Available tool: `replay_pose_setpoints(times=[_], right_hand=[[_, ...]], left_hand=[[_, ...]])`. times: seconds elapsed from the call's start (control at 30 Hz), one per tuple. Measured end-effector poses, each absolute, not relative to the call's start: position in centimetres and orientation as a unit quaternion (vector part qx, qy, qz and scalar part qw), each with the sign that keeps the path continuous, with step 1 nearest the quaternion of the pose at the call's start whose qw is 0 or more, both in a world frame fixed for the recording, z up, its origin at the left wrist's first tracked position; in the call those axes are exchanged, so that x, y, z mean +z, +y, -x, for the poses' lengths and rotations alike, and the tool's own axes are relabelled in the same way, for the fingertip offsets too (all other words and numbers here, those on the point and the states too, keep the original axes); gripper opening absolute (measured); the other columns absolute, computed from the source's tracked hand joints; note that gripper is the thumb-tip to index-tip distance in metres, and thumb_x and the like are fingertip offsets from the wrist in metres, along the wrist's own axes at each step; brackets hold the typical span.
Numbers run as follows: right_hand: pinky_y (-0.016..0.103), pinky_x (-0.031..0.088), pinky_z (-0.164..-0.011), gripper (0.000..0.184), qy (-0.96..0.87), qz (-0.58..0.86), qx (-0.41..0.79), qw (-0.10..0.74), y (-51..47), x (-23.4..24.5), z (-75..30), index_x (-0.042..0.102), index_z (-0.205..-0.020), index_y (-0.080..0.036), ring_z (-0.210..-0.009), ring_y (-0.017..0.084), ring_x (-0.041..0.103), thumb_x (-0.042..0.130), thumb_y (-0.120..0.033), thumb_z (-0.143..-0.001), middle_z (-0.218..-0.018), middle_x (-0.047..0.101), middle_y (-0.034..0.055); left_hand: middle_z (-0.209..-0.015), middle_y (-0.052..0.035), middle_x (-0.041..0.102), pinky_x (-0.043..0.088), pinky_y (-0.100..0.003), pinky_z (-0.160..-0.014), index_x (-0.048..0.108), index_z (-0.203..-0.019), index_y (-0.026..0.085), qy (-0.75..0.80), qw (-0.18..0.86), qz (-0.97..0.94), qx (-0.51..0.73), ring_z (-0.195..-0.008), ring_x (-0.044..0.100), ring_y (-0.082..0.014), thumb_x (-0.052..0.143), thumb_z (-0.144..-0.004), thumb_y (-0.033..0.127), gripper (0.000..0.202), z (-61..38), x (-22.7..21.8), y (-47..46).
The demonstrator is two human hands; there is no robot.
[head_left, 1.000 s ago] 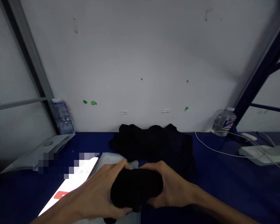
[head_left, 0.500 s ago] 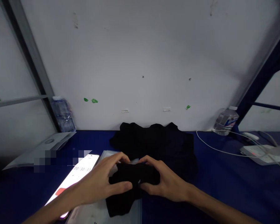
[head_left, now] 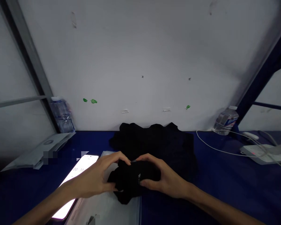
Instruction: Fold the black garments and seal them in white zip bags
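My left hand (head_left: 97,179) and my right hand (head_left: 166,179) both grip a small bundle of black cloth (head_left: 132,181), fingers curled round its ends. The bundle sits just above a clear plastic bag (head_left: 107,209) that lies flat on the blue table (head_left: 224,187). Behind my hands a larger pile of black cloth (head_left: 156,143) rests against the white wall.
A lit phone (head_left: 72,184) showing a timer lies left of the bag. Grey papers (head_left: 37,153) and a water bottle (head_left: 61,115) stand at the back left. Another bottle (head_left: 226,120), white cables (head_left: 215,148) and a power strip (head_left: 262,153) occupy the right.
The bundle has been squeezed smaller and moved slightly away from me, and both hands shifted forward with it. More of the plastic bag shows below.
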State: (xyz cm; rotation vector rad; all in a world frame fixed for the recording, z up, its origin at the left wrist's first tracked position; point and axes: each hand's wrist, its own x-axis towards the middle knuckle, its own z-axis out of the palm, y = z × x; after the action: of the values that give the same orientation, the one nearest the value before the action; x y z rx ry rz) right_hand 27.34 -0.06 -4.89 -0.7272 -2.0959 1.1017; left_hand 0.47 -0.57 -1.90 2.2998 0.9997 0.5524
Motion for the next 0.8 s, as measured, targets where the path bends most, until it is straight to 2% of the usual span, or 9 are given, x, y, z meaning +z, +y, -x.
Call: replay_pose_setpoints(times=[0.17, 0.33, 0.47, 0.6, 0.73, 0.8], right_hand=[[0.034, 0.050, -0.087, 0.054, -0.814, 0.268, 0.406, 0.317, -0.2, -4.8, -27.4, 0.056, -0.122, -0.024, -0.099, 0.020, 0.060, 0.082, -0.031, -0.076, -0.112, 0.063, 0.0022], [0.033, 0.052, -0.081, 0.051, -0.818, 0.255, 0.404, 0.322, -0.8, -4.0, -27.3, 0.054, -0.122, -0.024, -0.091, 0.018, 0.061, 0.079, -0.028, -0.077, -0.107, 0.063, 0.0016], [0.037, 0.050, -0.090, 0.049, -0.819, 0.235, 0.401, 0.337, -1.1, -3.6, -27.2, 0.056, -0.123, -0.024, -0.101, 0.021, 0.061, 0.079, -0.028, -0.079, -0.114, 0.063, 0.0039], [0.036, 0.050, -0.088, 0.043, -0.812, 0.247, 0.392, 0.354, -0.8, -4.1, -27.2, 0.060, -0.115, -0.024, -0.098, 0.020, 0.061, 0.079, -0.020, -0.077, -0.109, 0.064, 0.0025], [0.031, 0.051, -0.075, 0.038, -0.780, 0.272, 0.429, 0.365, -0.2, -5.0, -27.2, 0.058, -0.111, -0.023, -0.086, 0.017, 0.060, 0.076, -0.019, -0.078, -0.100, 0.063, 0.0006], [0.030, 0.050, -0.076, 0.038, -0.770, 0.279, 0.434, 0.375, 0.2, -5.3, -27.2, 0.058, -0.109, -0.023, -0.086, 0.016, 0.059, 0.077, -0.018, -0.077, -0.099, 0.062, 0.0002]], left_hand=[[-0.097, 0.0001, 0.062, 0.046, -0.029, -0.074, 0.056, -0.098, 0.024, 0.328, 0.245, -0.873, 0.267, -0.086, 0.060, -0.0169, 0.061, -0.084, 0.009, 0.021, -1.4, -2.6, -0.9], [-0.085, 0.0008, 0.055, 0.037, -0.024, -0.059, 0.051, -0.086, 0.022, 0.270, 0.159, -0.884, 0.346, -0.073, 0.054, -0.0138, 0.050, -0.080, -0.002, 0.025, -1.5, -3.3, -1.2], [-0.075, 0.0015, 0.047, 0.030, -0.025, -0.053, 0.044, -0.076, 0.021, 0.248, 0.062, -0.888, 0.382, -0.062, 0.046, -0.0123, 0.045, -0.079, -0.005, 0.026, -1.4, -3.9, -1.4], [-0.080, -0.0002, 0.051, 0.036, -0.025, -0.055, 0.046, -0.081, 0.021, 0.247, 0.042, -0.891, 0.378, -0.066, 0.050, -0.0130, 0.043, -0.081, -0.006, 0.027, -1.6, -4.2, -1.4], [-0.097, -0.0016, 0.060, 0.049, -0.031, -0.074, 0.051, -0.099, 0.025, 0.311, 0.156, -0.881, 0.320, -0.085, 0.060, -0.0174, 0.056, -0.083, 0.004, 0.027, -1.7, -3.0, -1.4], [-0.111, -0.0036, 0.061, 0.051, -0.037, -0.083, 0.051, -0.108, 0.026, 0.320, 0.203, -0.880, 0.287, -0.097, 0.061, -0.0212, 0.060, -0.075, 0.005, 0.040, -1.4, -2.1, -1.5]])
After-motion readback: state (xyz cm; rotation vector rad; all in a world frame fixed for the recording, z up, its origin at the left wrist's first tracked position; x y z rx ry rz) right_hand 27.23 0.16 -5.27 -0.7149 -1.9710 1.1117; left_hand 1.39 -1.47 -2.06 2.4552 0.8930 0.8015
